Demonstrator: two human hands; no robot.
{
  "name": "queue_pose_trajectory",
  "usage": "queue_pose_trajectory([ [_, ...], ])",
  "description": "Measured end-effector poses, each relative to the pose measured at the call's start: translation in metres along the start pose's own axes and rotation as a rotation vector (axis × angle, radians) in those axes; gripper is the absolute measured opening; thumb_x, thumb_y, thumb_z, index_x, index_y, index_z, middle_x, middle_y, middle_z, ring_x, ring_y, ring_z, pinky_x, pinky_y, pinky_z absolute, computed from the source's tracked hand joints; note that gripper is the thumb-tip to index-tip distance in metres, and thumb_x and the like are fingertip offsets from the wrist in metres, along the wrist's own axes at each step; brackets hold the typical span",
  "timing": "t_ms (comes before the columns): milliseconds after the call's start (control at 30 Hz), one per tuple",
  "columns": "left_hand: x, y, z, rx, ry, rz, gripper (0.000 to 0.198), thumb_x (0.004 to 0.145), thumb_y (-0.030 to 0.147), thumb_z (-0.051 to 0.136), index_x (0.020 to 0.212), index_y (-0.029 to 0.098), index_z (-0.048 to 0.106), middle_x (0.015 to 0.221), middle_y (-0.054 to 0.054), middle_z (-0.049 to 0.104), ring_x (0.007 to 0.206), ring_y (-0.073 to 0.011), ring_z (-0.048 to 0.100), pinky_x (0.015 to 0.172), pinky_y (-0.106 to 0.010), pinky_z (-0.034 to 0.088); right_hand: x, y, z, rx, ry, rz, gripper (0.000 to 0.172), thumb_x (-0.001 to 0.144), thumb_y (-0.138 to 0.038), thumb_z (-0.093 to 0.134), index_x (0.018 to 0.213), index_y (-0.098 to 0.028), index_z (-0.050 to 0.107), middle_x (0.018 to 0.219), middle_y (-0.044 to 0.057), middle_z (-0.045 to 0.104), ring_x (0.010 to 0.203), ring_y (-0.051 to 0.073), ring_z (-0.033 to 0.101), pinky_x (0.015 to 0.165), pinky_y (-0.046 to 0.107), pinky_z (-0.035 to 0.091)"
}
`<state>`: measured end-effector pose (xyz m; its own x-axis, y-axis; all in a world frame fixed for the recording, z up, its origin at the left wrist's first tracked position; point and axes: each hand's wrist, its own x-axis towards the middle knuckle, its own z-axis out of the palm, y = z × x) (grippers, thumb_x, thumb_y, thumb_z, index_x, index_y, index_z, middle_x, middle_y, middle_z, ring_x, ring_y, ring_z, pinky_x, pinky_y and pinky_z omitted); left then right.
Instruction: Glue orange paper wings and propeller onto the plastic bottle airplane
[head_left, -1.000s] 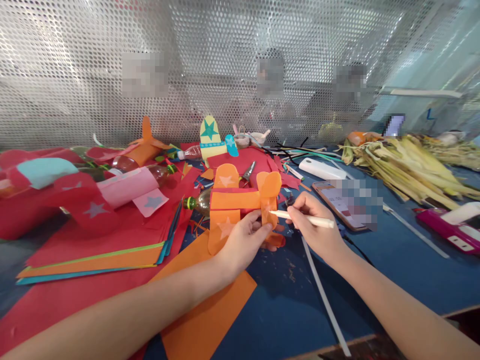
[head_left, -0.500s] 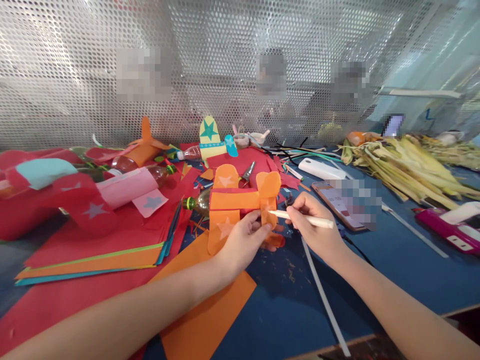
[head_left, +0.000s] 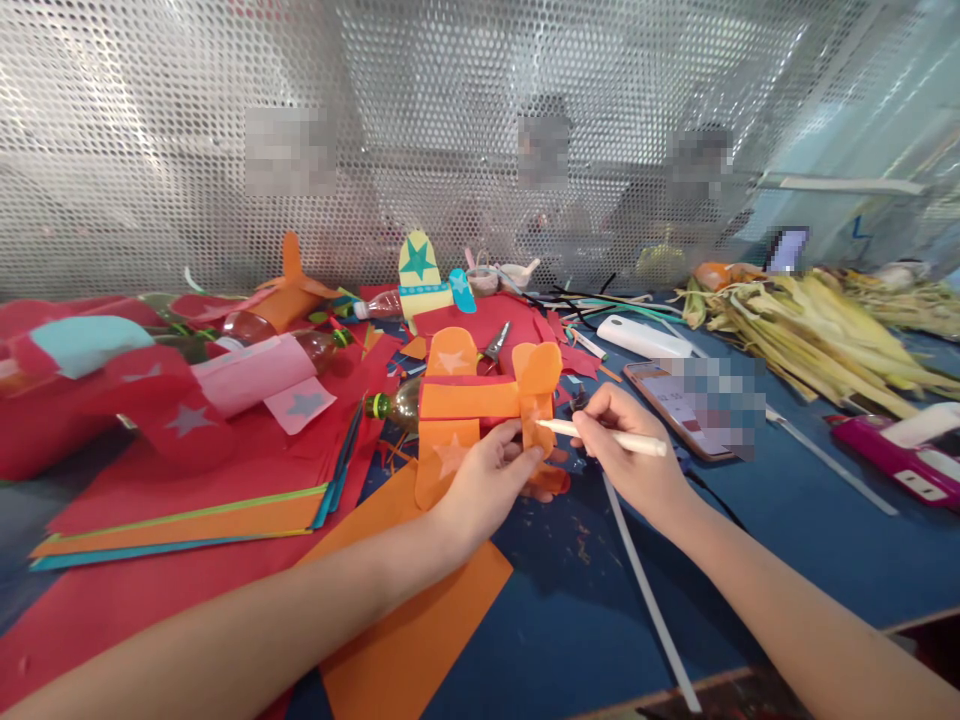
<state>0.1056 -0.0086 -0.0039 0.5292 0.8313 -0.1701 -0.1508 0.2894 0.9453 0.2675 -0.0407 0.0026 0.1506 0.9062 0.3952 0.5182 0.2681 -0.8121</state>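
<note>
An orange paper-covered bottle airplane [head_left: 469, 400] lies level before me, its green-capped neck to the left and pale stars on its wings. My left hand [head_left: 491, 475] is closed around its tail end from the near side, thumb on the orange tail piece. In my right hand [head_left: 626, 445] a white marker pen [head_left: 611, 438] is pinched, its tip touching or very near the tail piece. The far fingers of my left hand are partly hidden behind the paper.
Stacked coloured paper [head_left: 202, 510] and a pink paper plane [head_left: 251, 375] lie left. Scissors [head_left: 496, 345] and a yellow bottle plane [head_left: 420, 285] are behind. To the right are a phone [head_left: 675, 405], a white glue-gun-like stick [head_left: 649, 600], corn husks [head_left: 810, 330] and a magenta power strip [head_left: 900, 455].
</note>
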Motion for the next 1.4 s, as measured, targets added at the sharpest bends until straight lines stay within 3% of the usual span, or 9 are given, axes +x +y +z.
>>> queue_pose_trajectory([
  [1400,-0.0008,0.0024,0.0019,-0.008,-0.003,-0.014,0.018,0.085,0.015,0.055,0.103,0.014,0.057,0.088,-0.008,0.073,0.066,-0.0135,0.069,0.055,-0.021,0.051,0.0012,0.0033,0.0001,0.003,0.025,-0.011,0.025,0.089,-0.034,0.053,0.071,-0.023,0.04,0.057,-0.007,0.046,0.05,0.011,0.051,0.051,0.025,0.035],
])
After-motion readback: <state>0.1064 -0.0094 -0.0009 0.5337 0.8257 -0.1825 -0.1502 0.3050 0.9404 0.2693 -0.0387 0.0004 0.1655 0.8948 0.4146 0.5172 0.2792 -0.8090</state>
